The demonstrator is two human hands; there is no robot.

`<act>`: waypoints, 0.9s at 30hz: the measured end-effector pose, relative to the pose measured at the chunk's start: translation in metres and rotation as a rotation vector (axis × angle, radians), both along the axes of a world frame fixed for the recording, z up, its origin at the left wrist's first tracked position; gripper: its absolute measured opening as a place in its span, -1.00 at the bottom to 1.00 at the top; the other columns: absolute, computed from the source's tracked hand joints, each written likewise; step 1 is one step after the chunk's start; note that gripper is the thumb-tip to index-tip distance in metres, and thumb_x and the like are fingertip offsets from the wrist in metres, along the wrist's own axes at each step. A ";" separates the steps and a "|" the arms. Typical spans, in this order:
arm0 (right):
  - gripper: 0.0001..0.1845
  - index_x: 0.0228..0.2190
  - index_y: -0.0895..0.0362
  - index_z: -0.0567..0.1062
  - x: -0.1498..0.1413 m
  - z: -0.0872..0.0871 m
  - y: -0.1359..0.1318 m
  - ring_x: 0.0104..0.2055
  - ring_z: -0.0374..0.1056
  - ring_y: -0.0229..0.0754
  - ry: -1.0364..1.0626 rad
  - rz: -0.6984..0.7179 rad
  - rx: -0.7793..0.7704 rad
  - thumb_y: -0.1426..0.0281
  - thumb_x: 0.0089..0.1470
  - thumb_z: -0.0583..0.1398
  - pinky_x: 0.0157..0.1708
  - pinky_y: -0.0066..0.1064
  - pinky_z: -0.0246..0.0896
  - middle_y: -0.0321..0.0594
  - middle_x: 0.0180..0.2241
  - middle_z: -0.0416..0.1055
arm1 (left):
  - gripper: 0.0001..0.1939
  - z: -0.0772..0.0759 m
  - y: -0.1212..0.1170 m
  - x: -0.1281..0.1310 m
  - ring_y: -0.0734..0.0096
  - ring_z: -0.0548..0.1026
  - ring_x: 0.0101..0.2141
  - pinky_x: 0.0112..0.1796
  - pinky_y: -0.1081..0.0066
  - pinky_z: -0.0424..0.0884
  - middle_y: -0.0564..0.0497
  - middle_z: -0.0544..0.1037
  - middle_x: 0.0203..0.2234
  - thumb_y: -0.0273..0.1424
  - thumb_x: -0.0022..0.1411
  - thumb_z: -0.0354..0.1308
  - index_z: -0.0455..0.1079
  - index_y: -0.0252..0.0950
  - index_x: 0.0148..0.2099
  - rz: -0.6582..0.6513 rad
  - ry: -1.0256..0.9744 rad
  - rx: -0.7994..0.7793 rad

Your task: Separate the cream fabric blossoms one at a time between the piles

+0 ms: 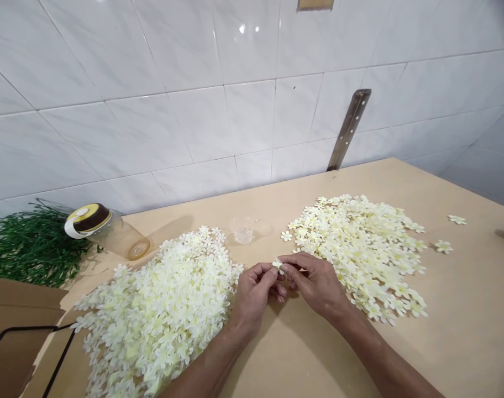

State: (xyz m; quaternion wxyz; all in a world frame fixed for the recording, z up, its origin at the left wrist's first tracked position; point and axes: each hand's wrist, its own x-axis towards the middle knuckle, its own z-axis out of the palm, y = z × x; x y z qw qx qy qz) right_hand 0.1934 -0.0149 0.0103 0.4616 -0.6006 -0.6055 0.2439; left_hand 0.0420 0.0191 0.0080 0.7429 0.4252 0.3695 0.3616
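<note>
Between the fingertips of both hands is a small pale artificial flower (278, 266), partly covered by the fingers. My left hand (256, 287) pinches it from the left, thumb against the index finger. From the right, my right hand (314, 279) grips the same flower between thumb and fingers. A tall heap of white-yellow artificial flowers (169, 304) lies just left of my left hand. Beyond my right hand spreads a flatter pile of similar flowers (360, 237). Behind the hands stands a small clear plastic cup (242, 232); its contents are hard to make out.
A drinking bottle (119, 235) with a brown and yellow lid stands at the left. Behind it is a bundle of green plastic stems (32, 243). A cardboard box (20, 320) takes up the lower left. Two loose flowers lie at the right, and a metal bracket (349, 130) leans along the tiled wall.
</note>
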 end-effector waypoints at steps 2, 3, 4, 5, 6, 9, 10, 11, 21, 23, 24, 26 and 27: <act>-0.73 -0.17 0.08 0.59 -0.001 -0.004 0.001 -0.28 0.48 -0.17 -0.105 -0.006 0.089 0.30 0.22 0.12 -0.27 -0.37 0.42 -0.14 -0.26 0.55 | -0.68 -0.002 0.001 0.000 0.51 0.39 -0.61 -0.51 0.49 0.32 -0.02 0.49 -0.60 -0.18 0.15 0.22 0.47 -0.39 -0.31 0.015 0.038 0.006; -0.72 -0.14 0.08 0.58 -0.002 -0.006 0.001 -0.23 0.47 -0.16 -0.147 -0.001 0.117 0.31 0.23 0.11 -0.20 -0.35 0.41 -0.13 -0.23 0.55 | -0.68 -0.003 0.001 0.000 0.51 0.39 -0.62 -0.51 0.49 0.32 -0.02 0.49 -0.61 -0.18 0.16 0.21 0.47 -0.39 -0.31 0.016 0.047 0.012; -0.71 -0.13 0.09 0.57 -0.003 -0.007 0.001 -0.21 0.47 -0.16 -0.175 0.007 0.128 0.31 0.23 0.11 -0.17 -0.34 0.41 -0.12 -0.20 0.54 | -0.68 -0.003 0.001 0.000 0.52 0.38 -0.63 -0.50 0.49 0.31 -0.02 0.48 -0.61 -0.18 0.17 0.20 0.47 -0.39 -0.33 0.012 0.048 0.017; -0.71 -0.11 0.09 0.56 -0.003 -0.008 0.001 -0.21 0.47 -0.16 -0.191 0.012 0.125 0.30 0.23 0.11 -0.18 -0.34 0.41 -0.11 -0.19 0.54 | -0.68 -0.004 0.001 0.000 0.52 0.38 -0.63 -0.50 0.49 0.31 -0.02 0.48 -0.62 -0.19 0.18 0.19 0.46 -0.39 -0.35 0.001 0.042 0.024; -0.70 -0.11 0.10 0.56 -0.004 -0.008 0.000 -0.23 0.47 -0.16 -0.197 0.011 0.115 0.28 0.22 0.13 -0.20 -0.36 0.41 -0.11 -0.18 0.53 | -0.68 -0.004 0.001 0.000 0.51 0.39 -0.62 -0.49 0.48 0.31 -0.02 0.48 -0.62 -0.19 0.19 0.18 0.46 -0.39 -0.36 -0.015 0.031 0.030; -0.71 -0.15 0.11 0.56 -0.004 -0.007 -0.001 -0.30 0.47 -0.18 -0.176 -0.022 0.086 0.24 0.19 0.16 -0.28 -0.38 0.42 -0.11 -0.23 0.53 | -0.69 -0.003 0.001 -0.001 0.48 0.41 -0.60 -0.46 0.46 0.32 -0.03 0.49 -0.60 -0.21 0.20 0.16 0.46 -0.39 -0.35 -0.076 -0.018 0.016; -0.72 -0.17 0.10 0.56 -0.004 -0.007 -0.001 -0.31 0.46 -0.18 -0.171 -0.035 0.087 0.24 0.19 0.16 -0.29 -0.38 0.42 -0.12 -0.25 0.53 | -0.71 -0.003 0.002 -0.002 0.46 0.41 -0.59 -0.46 0.45 0.32 -0.04 0.49 -0.60 -0.22 0.19 0.17 0.47 -0.39 -0.32 -0.089 -0.030 0.001; -0.73 -0.19 0.10 0.56 -0.004 -0.007 -0.001 -0.32 0.46 -0.18 -0.175 -0.045 0.092 0.25 0.20 0.15 -0.28 -0.37 0.41 -0.13 -0.27 0.53 | -0.72 -0.003 0.002 -0.002 0.45 0.42 -0.58 -0.46 0.44 0.32 -0.04 0.49 -0.60 -0.23 0.18 0.17 0.48 -0.40 -0.29 -0.100 -0.039 -0.013; -0.72 -0.34 0.10 0.52 -0.005 -0.005 -0.001 -0.38 0.38 -0.20 -0.299 -0.037 0.094 0.31 0.27 0.05 -0.35 -0.40 0.26 -0.19 -0.42 0.47 | -0.77 0.000 0.002 -0.002 0.43 0.41 -0.60 -0.49 0.41 0.34 -0.05 0.50 -0.59 -0.31 0.14 0.16 0.49 -0.41 -0.27 -0.098 -0.038 -0.034; -0.71 -0.37 0.10 0.52 -0.006 -0.003 -0.002 -0.40 0.35 -0.22 -0.285 -0.027 0.101 0.31 0.28 0.04 -0.36 -0.41 0.24 -0.21 -0.45 0.44 | -0.73 0.001 0.002 -0.001 0.43 0.42 -0.59 -0.50 0.41 0.34 -0.07 0.51 -0.56 -0.25 0.15 0.18 0.47 -0.40 -0.32 -0.081 -0.046 -0.040; -0.70 -0.37 0.09 0.52 -0.007 -0.002 -0.002 -0.41 0.35 -0.22 -0.276 -0.023 0.112 0.31 0.28 0.03 -0.36 -0.42 0.24 -0.21 -0.45 0.44 | -0.70 0.001 0.002 0.000 0.43 0.42 -0.59 -0.51 0.42 0.33 -0.09 0.52 -0.55 -0.21 0.15 0.19 0.46 -0.40 -0.33 -0.071 -0.052 -0.043; -0.68 -0.36 0.08 0.52 -0.009 0.000 -0.002 -0.40 0.34 -0.22 -0.250 -0.009 0.130 0.31 0.29 0.02 -0.35 -0.42 0.25 -0.21 -0.45 0.43 | -0.63 0.000 0.002 0.001 0.43 0.42 -0.60 -0.53 0.43 0.32 -0.09 0.52 -0.55 -0.13 0.15 0.19 0.44 -0.40 -0.36 -0.053 -0.054 -0.045; -0.68 -0.35 0.08 0.52 -0.010 0.000 -0.002 -0.40 0.35 -0.22 -0.232 -0.002 0.136 0.31 0.30 0.01 -0.35 -0.42 0.25 -0.21 -0.45 0.43 | -0.61 0.000 0.002 0.001 0.44 0.41 -0.61 -0.54 0.43 0.32 -0.08 0.51 -0.57 -0.10 0.16 0.19 0.43 -0.40 -0.38 -0.046 -0.047 -0.040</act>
